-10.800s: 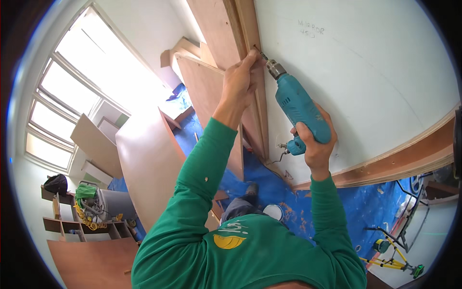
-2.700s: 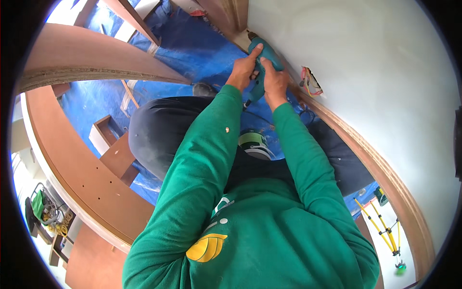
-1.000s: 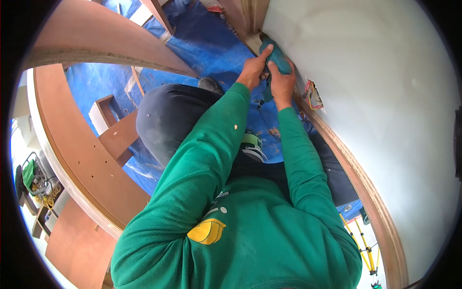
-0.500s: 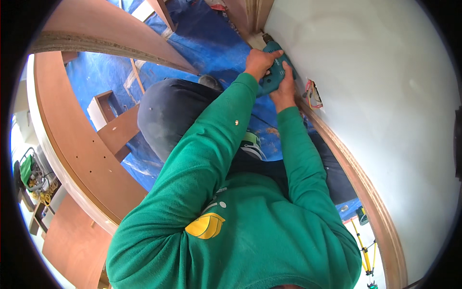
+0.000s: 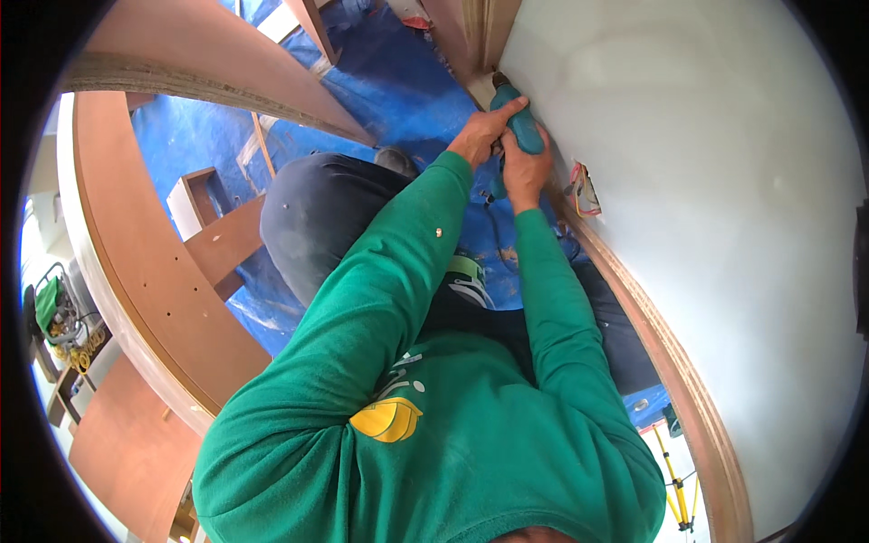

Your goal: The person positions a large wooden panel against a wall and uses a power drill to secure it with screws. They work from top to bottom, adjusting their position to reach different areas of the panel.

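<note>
Both my hands are on a teal corded power drill [image 5: 523,129], its dark chuck pointing at the foot of the wooden frame near the white wall panel [image 5: 697,217]. My right hand [image 5: 528,172] wraps round the rear of the body and the handle. From the left, my left hand [image 5: 480,136] grips the front of the drill, its thumb laid over the top of the body. Below the right hand the handle's teal base shows, with a dark cord hanging from it. Whether the tip touches the wood I cannot tell.
An opening with loose wires [image 5: 582,190] sits low in the wall panel, above a long wooden edge [image 5: 647,312]. Blue sheeting [image 5: 389,81] covers the floor. A curved wooden panel [image 5: 163,262] stands at left, a small box [image 5: 195,199] beside it. A yellow tripod [image 5: 677,489] stands lower right.
The drill has turned in my hands, its handle now hanging downward instead of lying toward the left. My right hand has shifted round the rear of the body.
</note>
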The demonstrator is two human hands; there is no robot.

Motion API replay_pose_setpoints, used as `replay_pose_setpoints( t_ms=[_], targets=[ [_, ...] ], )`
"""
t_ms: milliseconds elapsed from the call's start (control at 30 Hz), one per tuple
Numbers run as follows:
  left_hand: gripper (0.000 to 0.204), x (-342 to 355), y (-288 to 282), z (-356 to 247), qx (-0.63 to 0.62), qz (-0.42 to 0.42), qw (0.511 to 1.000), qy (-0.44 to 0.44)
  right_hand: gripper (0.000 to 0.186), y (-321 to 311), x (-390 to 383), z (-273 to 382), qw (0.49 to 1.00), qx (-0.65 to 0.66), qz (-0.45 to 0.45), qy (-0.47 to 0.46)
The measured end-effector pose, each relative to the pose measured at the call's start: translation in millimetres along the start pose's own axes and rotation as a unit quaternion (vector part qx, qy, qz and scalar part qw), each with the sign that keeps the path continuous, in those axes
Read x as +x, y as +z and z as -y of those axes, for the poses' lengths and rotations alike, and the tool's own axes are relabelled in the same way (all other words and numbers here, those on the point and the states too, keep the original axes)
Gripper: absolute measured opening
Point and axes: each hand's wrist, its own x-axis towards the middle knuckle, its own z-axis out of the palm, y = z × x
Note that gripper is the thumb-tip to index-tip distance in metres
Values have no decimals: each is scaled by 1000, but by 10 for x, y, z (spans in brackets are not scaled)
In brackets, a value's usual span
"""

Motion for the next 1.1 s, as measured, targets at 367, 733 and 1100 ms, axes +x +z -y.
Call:
replay_pose_setpoints(
  t_ms=[367,733,1100],
  targets=[
    [70,184,-34,166,36,13,999,-1,60,-48,31,-187,998,-59,5,-19],
    [76,151,-31,-67,155,-34,987,27,36,-42,120,-547,860,401,57,312],
    [65,33,48,-56,127,-81,987,56,32,-53,99,-289,853,404,54,326]
  ],
)
